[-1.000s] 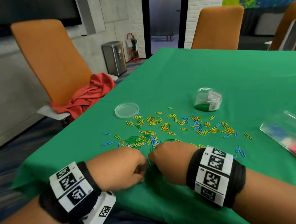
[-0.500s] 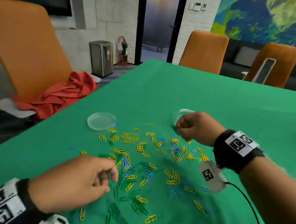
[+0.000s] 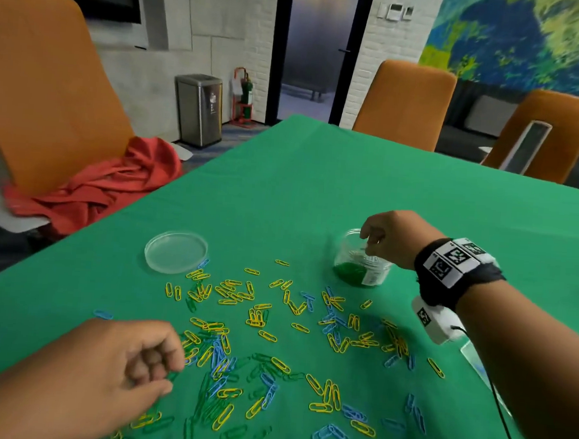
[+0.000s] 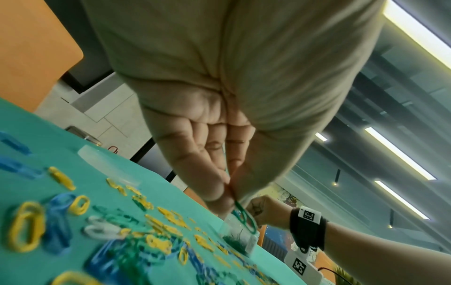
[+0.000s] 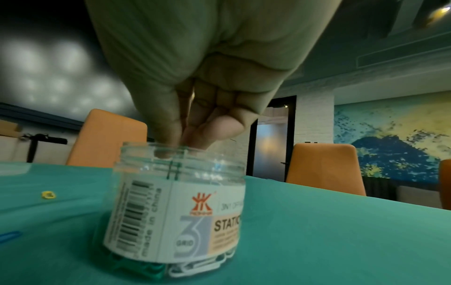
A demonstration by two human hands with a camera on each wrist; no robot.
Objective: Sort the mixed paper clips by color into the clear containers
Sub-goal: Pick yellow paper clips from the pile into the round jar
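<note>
Yellow, blue and green paper clips [image 3: 259, 340] lie scattered on the green cloth. A clear labelled jar [image 3: 360, 269] with green clips at its bottom stands at the far right of the pile. My right hand [image 3: 370, 245] reaches into the jar's mouth. In the right wrist view its fingertips [image 5: 168, 152] pinch a green clip [image 5: 173, 170] that hangs inside the jar [image 5: 175, 212]. My left hand [image 3: 170, 379] hovers at the pile's near left. In the left wrist view its fingers [image 4: 219, 192] pinch another green clip [image 4: 244, 216].
The jar's clear lid [image 3: 175, 252] lies flat at the pile's far left. A second clear container [image 3: 476, 364] shows partly behind my right forearm. Orange chairs [image 3: 43, 92] ring the table, one with a red cloth [image 3: 98, 185]. The table edge runs along the left.
My right hand left the pile, where both hands were together, and went to the jar, its fingertips now inside the mouth. My left hand stayed at the pile's near side.
</note>
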